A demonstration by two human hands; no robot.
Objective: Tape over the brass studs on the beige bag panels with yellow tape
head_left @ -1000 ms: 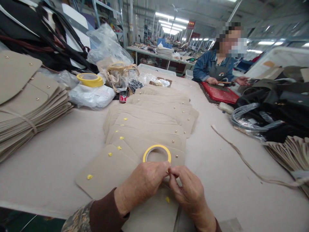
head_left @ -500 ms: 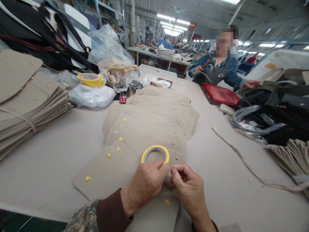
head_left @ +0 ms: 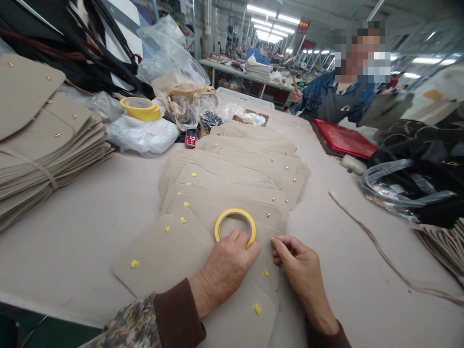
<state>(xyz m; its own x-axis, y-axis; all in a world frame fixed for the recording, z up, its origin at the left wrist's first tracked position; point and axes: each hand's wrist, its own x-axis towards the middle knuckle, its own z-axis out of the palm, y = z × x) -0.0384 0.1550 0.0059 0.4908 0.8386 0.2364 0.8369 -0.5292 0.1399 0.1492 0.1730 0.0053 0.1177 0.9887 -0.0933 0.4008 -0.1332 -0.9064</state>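
My left hand [head_left: 229, 268] is closed around the near edge of a roll of yellow tape [head_left: 216, 225]. The roll stands tilted over overlapping beige flat pieces [head_left: 159, 256]. At the right edge of one piece, my right hand [head_left: 300, 273] pinches thumb and forefinger together. A tiny gold-yellow spot shows at its fingertips, where a stud of that piece lies; whether it is tape or metal I cannot tell. Small yellow tape bits [head_left: 134, 264] sit on several pieces near their corners. Farther up the row, small metal studs [head_left: 273, 199] show bare.
Tied beige pieces [head_left: 43, 159] are stacked on the left. Behind them are more yellow tape rolls [head_left: 139, 110] on a plastic bag [head_left: 143, 135]. A beige strip [head_left: 377, 246], black bags [head_left: 416, 174] and a red pad [head_left: 342, 139] lie right. A co-worker [head_left: 337, 96] holds a hammer across the table.
My right hand has moved away from the left, rightward to the piece's edge. My left hand still grips the tape roll. The co-worker's hammer is raised higher. The view has shifted slightly.
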